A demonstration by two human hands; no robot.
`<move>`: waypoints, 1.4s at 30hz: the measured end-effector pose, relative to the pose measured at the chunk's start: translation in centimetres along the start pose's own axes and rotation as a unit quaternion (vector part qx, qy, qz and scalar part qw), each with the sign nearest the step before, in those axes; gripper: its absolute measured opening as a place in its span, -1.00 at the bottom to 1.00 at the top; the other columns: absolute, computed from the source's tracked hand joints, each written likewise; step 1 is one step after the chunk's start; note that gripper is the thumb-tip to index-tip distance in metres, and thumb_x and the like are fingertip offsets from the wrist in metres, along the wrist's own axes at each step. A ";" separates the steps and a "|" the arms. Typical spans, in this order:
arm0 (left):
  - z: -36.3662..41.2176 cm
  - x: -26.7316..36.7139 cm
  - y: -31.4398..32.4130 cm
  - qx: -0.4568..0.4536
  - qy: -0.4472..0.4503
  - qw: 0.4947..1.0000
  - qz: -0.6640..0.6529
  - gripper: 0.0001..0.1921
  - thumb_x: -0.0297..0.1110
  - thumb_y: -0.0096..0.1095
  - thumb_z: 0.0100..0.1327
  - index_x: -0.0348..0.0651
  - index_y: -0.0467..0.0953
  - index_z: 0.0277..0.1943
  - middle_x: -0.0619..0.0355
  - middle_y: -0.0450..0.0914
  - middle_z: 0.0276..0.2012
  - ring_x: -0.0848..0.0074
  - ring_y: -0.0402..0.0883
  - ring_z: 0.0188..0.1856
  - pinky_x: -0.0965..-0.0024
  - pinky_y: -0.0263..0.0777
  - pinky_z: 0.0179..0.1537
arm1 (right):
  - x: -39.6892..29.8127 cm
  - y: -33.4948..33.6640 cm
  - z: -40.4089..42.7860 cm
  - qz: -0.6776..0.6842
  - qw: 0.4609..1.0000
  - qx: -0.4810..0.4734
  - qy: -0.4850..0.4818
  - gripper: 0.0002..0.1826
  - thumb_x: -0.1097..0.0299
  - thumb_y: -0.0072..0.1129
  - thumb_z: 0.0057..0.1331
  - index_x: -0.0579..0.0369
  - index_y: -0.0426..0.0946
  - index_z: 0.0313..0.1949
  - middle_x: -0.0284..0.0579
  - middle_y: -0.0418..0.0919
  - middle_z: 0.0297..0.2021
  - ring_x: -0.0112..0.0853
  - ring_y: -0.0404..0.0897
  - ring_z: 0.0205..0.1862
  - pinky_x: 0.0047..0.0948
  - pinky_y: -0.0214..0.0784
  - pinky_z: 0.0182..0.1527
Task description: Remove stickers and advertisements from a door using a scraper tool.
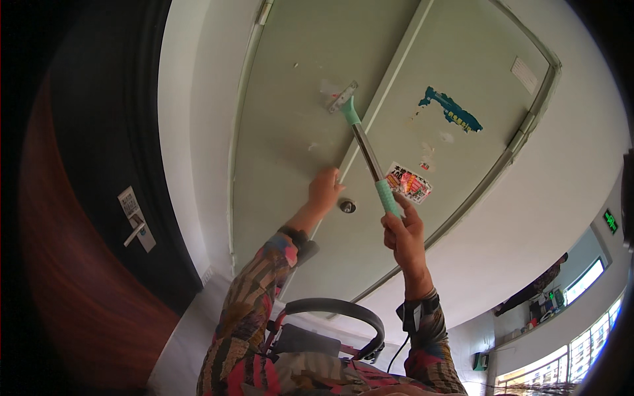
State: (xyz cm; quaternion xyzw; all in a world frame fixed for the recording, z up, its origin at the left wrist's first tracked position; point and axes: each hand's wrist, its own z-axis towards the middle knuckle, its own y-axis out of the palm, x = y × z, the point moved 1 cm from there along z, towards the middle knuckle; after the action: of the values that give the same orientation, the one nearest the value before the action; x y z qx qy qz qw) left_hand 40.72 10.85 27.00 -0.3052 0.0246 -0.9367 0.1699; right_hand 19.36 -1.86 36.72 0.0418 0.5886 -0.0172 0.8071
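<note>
My right hand (pixel 407 232) grips the mint-green handle of a long scraper (pixel 366 148) with a metal shaft. Its wide head lies against a pale, scuffed patch (pixel 329 88) on the left leaf of a grey-green double door (pixel 277 148). Just above the round door lock (pixel 347 205), my left hand (pixel 324 189) is against the door near the seam, its fingers curled and partly hidden. On the right leaf are a torn blue sticker (pixel 450 110) and, beside the scraper handle, a torn red-and-white sticker (pixel 410 183) with printing.
Close below my arms is a black curved bar (pixel 342 304) on a wheeled-looking frame. A dark door with a lever handle (pixel 133 233) stands at the left. Far right, a person (pixel 537 284) is near a cluttered counter (pixel 535 321). A white paper label (pixel 524 74) is high on the right leaf.
</note>
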 end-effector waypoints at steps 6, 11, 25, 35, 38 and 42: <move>1.3 0.7 1.0 -0.053 -0.004 0.998 0.028 -0.71 -0.42 0.37 0.02 -0.22 0.35 -0.29 -0.07 0.49 -0.38 -0.04 0.51 -0.29 0.03 0.37 -0.31 | -2.6 -2.1 1.0 -0.477 0.791 0.095 -0.371 -0.53 0.52 0.09 0.31 0.04 0.36 0.23 -0.09 0.57 -0.40 -0.46 0.49 -0.53 -0.42 0.37 -0.49; 1.9 0.2 0.2 -0.061 0.011 0.996 0.069 -0.70 -0.42 0.39 0.01 -0.22 0.36 -0.29 -0.09 0.52 -0.35 -0.05 0.54 -0.26 0.01 0.40 -0.30 | -5.7 -3.1 0.4 -0.576 0.717 0.079 -0.385 -0.57 0.65 0.11 0.22 -0.04 0.56 0.07 -0.05 0.50 -0.46 -0.20 0.53 -0.45 -0.30 0.40 -0.38; 2.3 0.2 -0.3 -0.091 -0.013 0.995 0.048 -0.71 -0.41 0.44 -0.02 -0.22 0.41 -0.31 -0.03 0.54 -0.32 0.02 0.57 -0.24 0.07 0.43 -0.29 | -14.1 -2.1 0.8 -0.692 0.629 0.059 -0.349 -0.58 0.53 0.17 0.26 -0.09 0.52 0.11 -0.11 0.40 -0.60 -0.27 0.45 -0.59 -0.27 0.30 -0.50; 2.0 -0.3 0.4 -0.090 -0.020 0.995 0.045 -0.71 -0.39 0.44 -0.03 -0.20 0.40 -0.35 -0.01 0.54 -0.38 0.03 0.56 -0.29 0.08 0.41 -0.30 | -13.6 -0.7 1.0 -0.721 0.615 0.067 -0.311 -0.60 0.42 0.15 0.30 -0.25 0.52 0.12 -0.11 0.38 -0.62 -0.21 0.45 -0.60 -0.26 0.32 -0.52; 2.2 -0.7 -0.1 -0.059 0.003 0.998 0.026 -0.72 -0.40 0.41 -0.02 -0.22 0.34 -0.43 -0.03 0.47 -0.50 0.00 0.48 -0.41 0.07 0.32 -0.41 | -13.1 -1.2 1.4 -0.714 0.618 0.059 -0.324 -0.58 0.41 0.16 0.29 -0.26 0.51 0.13 -0.10 0.39 -0.61 -0.20 0.46 -0.60 -0.25 0.33 -0.52; 2.2 -0.3 0.7 -0.051 0.010 0.998 0.018 -0.70 -0.40 0.42 -0.05 -0.21 0.32 -0.44 -0.03 0.43 -0.55 0.00 0.47 -0.43 0.07 0.29 -0.43 | -12.7 -1.7 1.7 -0.714 0.606 0.060 -0.345 -0.55 0.43 0.18 0.27 -0.26 0.49 0.15 -0.10 0.38 -0.61 -0.20 0.46 -0.61 -0.26 0.33 -0.53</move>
State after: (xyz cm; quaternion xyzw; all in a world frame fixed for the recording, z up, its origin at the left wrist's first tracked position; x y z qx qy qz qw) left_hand 42.41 10.43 28.53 -0.3034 0.0793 -0.9341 0.1708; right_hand 16.93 -3.96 49.19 -0.3525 0.1068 -0.6366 0.6775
